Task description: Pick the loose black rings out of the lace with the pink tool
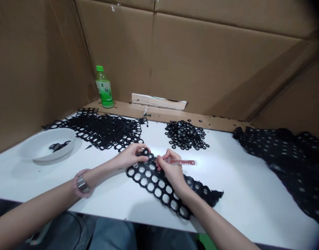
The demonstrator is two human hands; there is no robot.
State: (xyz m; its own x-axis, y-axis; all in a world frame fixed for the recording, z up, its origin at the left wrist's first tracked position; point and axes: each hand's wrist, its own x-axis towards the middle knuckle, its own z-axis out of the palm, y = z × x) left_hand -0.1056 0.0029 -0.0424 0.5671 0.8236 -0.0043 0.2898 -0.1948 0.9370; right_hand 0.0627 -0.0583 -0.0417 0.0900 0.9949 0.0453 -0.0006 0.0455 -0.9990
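Note:
A black rubber sheet full of round holes (pixel 157 192) lies on the white table below both hands. My left hand (pixel 135 155) pinches its upper left end, where small rings are still joined, between thumb and fingers. In my right hand (pixel 172 170) is a slim tool with a red handle (pixel 184 162), held like a pen, its handle pointing right. The tool's tip is hidden by the fingers at the sheet's edge, close to the left fingertips.
A white bowl (pixel 40 147) with a few black pieces stands at left. Behind lie a heap of holed black scraps (pixel 102 130) and a pile of small rings (pixel 187 134). A green bottle (pixel 104 91) stands at the cardboard wall. More black sheet (pixel 286 159) covers the right side.

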